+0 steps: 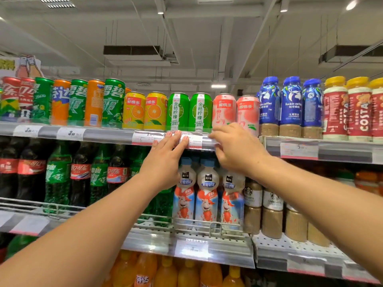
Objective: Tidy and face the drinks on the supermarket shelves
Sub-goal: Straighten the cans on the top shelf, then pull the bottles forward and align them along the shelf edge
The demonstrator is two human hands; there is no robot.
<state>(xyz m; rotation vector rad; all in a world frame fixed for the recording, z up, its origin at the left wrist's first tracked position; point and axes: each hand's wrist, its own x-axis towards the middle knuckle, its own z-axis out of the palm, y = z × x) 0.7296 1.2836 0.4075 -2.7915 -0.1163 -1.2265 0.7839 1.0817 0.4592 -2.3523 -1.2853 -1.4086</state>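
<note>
Head view: the left hand (165, 151) presses flat-fingered on the clear plastic price strip (186, 139) under the top-shelf green aluminium cans (189, 111); the right hand (232, 146) pinches it. Cans likely light, slick, dentable (grip mid-body).

Bright, even light is pouring down from the ceiling lamps (351, 5), casting hardly any shadows. Glare is bouncing off the clear price strip (199, 139) and the lower shelf edge (192, 248). The wide lens is bending the shelves, and the frame's edges are blurring.
</note>
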